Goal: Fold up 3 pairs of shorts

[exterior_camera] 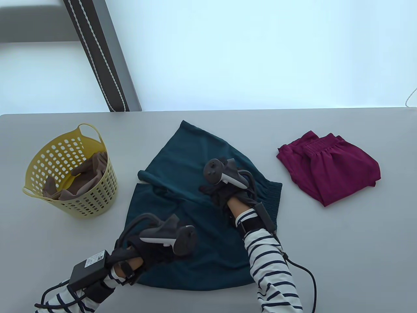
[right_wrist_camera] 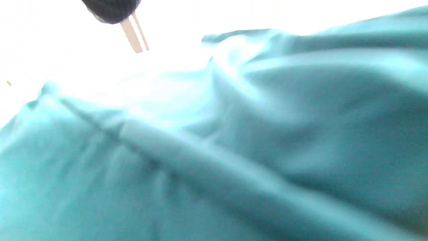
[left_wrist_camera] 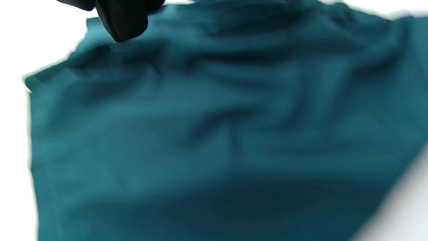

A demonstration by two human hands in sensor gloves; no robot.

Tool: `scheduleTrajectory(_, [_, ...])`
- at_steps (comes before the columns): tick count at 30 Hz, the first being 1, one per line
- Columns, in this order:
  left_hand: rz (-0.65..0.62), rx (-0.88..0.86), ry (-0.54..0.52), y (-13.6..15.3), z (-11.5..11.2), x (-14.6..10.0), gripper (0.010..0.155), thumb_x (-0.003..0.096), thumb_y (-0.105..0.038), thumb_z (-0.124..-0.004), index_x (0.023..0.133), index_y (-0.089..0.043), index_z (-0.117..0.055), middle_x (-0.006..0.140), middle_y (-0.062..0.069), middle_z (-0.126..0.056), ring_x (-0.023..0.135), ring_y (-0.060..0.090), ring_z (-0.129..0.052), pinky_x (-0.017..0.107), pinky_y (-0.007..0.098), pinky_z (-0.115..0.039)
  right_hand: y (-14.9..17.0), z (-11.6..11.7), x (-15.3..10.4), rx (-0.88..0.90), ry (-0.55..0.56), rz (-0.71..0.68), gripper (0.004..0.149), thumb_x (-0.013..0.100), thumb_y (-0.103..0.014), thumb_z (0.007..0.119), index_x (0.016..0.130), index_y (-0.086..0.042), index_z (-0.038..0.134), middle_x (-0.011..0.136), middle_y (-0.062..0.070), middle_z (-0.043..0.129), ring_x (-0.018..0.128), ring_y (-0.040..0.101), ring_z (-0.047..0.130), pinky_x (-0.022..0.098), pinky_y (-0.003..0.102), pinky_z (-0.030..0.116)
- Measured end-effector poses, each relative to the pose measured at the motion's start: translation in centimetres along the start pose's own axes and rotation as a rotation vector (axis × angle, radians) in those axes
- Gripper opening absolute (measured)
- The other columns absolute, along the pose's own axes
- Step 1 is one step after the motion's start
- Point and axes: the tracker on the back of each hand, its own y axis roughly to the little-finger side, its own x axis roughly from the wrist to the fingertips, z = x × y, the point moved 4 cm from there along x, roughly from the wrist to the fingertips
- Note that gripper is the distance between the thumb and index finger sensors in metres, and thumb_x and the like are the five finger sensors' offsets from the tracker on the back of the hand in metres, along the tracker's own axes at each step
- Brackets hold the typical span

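Flatten the dark teal fabric shorts (exterior_camera: 195, 208) mid-frame on the tabletop (exterior_camera: 325, 260) before folding; whether your left hand (exterior_camera: 153, 247) or right hand (exterior_camera: 218, 192) grips, I cannot tell.

No legible text anywhere — only a small white label (exterior_camera: 94, 260) on the black box strapped to the left wrist, near left of the table view — its print is too small to read.

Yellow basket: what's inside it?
The yellow basket holds crumpled brown fabric, probably the third pair of shorts. It reaches nearly to the rim. The garment's shape and anything beneath it are hidden by the folds and the basket wall.
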Motion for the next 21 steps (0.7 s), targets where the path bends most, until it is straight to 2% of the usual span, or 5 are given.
scheduleTrajectory(4, [0.261, 0.096, -0.322, 3.4, 4.8, 2.5, 0.098, 0.0479, -0.061, -0.026, 0.099, 0.016, 0.005, 0.109, 0.056, -0.021, 0.100, 0.068, -0.061, 0.068, 0.079, -0.051, 2.1, -1.7, -3.0, -0.080, -0.038, 0.139, 0.084, 0.050, -0.051, 0.054, 0.100, 0.005, 0.016, 0.090, 0.048, 0.044, 0.073, 0.065, 0.065, 0.049, 0.063, 0.065])
scheduleTrajectory(7, [0.306, 0.071, -0.184, 5.3, 3.3, 6.7, 0.091, 0.0502, -0.058, -0.025, 0.101, 0.010, 0.006, 0.111, 0.050, -0.013, 0.102, 0.067, -0.056, 0.070, 0.078, -0.047, 3.5, -0.3, -4.8, -0.232, -0.187, 0.199, 0.075, 0.051, -0.049, 0.057, 0.099, 0.007, 0.046, 0.075, 0.042, 0.078, 0.052, 0.050, 0.096, 0.033, 0.052, 0.084])
scheduleTrajectory(12, [0.270, 0.082, 0.221, 6.5, -4.0, 12.3, 0.076, 0.0506, -0.055, -0.027, 0.108, -0.010, -0.004, 0.120, 0.029, -0.018, 0.105, 0.060, -0.058, 0.073, 0.074, -0.047, 4.5, 5.1, -5.9, -0.163, -0.475, 0.107, 0.074, 0.051, -0.047, 0.058, 0.098, 0.009, 0.048, 0.077, 0.048, 0.062, 0.058, 0.057, 0.082, 0.039, 0.054, 0.078])
scheduleTrajectory(14, [0.276, 0.097, 0.346, 7.3, -6.6, 13.1, 0.073, 0.0503, -0.056, -0.027, 0.111, -0.015, -0.017, 0.122, 0.018, -0.040, 0.105, 0.056, -0.061, 0.073, 0.073, -0.048, 3.9, 4.9, -6.0, -0.233, -0.386, 0.109, 0.075, 0.050, -0.047, 0.059, 0.098, 0.011, 0.051, 0.075, 0.052, 0.063, 0.056, 0.061, 0.083, 0.038, 0.057, 0.078])
scheduleTrajectory(21, [0.219, 0.067, 0.343, 7.8, -7.4, 12.0, 0.076, 0.0513, -0.058, -0.033, 0.112, -0.014, -0.019, 0.120, 0.026, -0.032, 0.105, 0.055, -0.059, 0.073, 0.073, -0.047, 5.6, 5.2, -3.6, -0.192, -0.401, 0.158, 0.079, 0.050, -0.048, 0.058, 0.103, 0.003, 0.029, 0.090, 0.046, 0.032, 0.070, 0.068, 0.051, 0.050, 0.064, 0.062])
